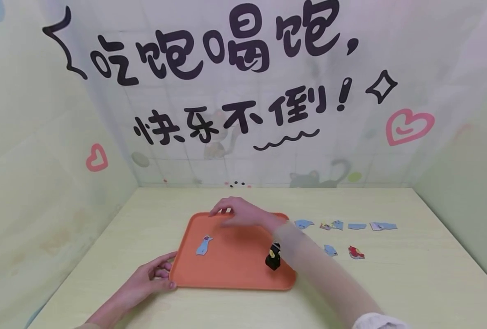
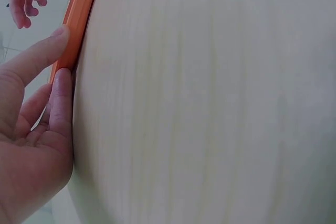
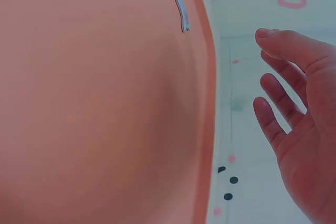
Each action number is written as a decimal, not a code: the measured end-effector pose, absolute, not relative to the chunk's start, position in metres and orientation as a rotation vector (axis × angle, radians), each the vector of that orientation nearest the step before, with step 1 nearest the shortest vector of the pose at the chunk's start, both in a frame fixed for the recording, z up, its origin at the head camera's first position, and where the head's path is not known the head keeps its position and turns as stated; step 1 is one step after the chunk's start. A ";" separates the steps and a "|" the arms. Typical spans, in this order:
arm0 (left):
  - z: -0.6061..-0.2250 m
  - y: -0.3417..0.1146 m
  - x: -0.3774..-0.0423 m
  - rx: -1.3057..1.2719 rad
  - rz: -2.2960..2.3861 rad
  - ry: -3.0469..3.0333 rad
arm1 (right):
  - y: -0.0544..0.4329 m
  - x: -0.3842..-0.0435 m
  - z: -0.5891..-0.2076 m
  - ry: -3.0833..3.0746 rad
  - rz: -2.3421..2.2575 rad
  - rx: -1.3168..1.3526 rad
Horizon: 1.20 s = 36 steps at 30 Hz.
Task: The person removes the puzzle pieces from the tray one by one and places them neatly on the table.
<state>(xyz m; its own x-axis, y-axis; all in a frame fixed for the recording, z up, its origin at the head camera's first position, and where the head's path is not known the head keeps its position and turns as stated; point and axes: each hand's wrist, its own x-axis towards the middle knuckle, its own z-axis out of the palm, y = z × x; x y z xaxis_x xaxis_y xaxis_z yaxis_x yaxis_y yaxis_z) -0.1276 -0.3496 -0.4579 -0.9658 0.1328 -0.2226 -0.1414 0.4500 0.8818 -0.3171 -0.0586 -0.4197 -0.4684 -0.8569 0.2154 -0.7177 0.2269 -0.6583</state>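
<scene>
An orange tray point(image 1: 231, 274) lies on the table. My left hand point(image 1: 146, 278) holds its near left corner; in the left wrist view the thumb point(image 2: 44, 48) presses the rim and the forefinger lies against its side. Over the tray's far part hovers my right hand point(image 1: 245, 214), fingers loosely bent and nothing in them, as the right wrist view also shows. A light-blue irregular puzzle-like piece point(image 1: 203, 246) rests at the tray's left. Near the tray's right side is a small black piece with yellow and white parts point(image 1: 273, 258), next to the right forearm.
Right of the tray, several flat irregular pieces lie on the table in two rough rows: blue ones point(image 1: 357, 226), a longer blue-and-lilac one point(image 1: 383, 226) and a red one point(image 1: 356, 252). The right forearm hides some table there. A printed backdrop point(image 1: 243, 169) rises behind the table.
</scene>
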 end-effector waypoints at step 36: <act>-0.456 -0.349 -0.127 0.020 1.506 2.463 | -0.105 -0.298 -0.449 2.361 -0.713 -1.511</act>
